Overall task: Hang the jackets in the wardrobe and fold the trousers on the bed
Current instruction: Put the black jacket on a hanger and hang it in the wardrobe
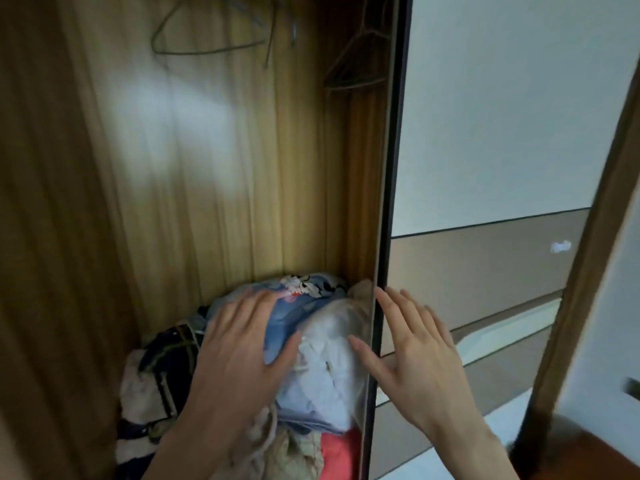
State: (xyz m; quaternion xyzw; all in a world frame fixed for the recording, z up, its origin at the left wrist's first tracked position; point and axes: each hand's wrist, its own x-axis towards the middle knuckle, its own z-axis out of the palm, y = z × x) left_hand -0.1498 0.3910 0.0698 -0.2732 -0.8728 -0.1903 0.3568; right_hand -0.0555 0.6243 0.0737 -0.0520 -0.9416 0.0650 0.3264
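The wardrobe (214, 168) is open, and its wooden back wall is bare. Nothing hangs there yet.

High up at the far left, an empty wire hanger (207, 39) hangs in the dark. A bit more to the right, more empty hangers (356, 64) hang in a bunch. No jacket is on any of them.

Down low on the wardrobe floor is a big messy pile of clothes (322, 382). It has a dark striped piece on the left, a blue cloth with a flower print at the far side, something white and see-through in the middle, and red and tan bits at the near side. I cannot tell which of these are jackets and which are trousers.

The left hand (239, 344) rests flat on top of the blue cloth. Its fingers are straight and a little spread, and it does not seem to grip anything.

To the right of the pile is the dark edge of the sliding door (384, 237). The right hand (419, 348) is at that edge, with its fingers straight and spread wide. It holds nothing.

The bed is not in view.

I think the job is only at the start. All the jackets are still to hang, and all the trousers are still to fold.
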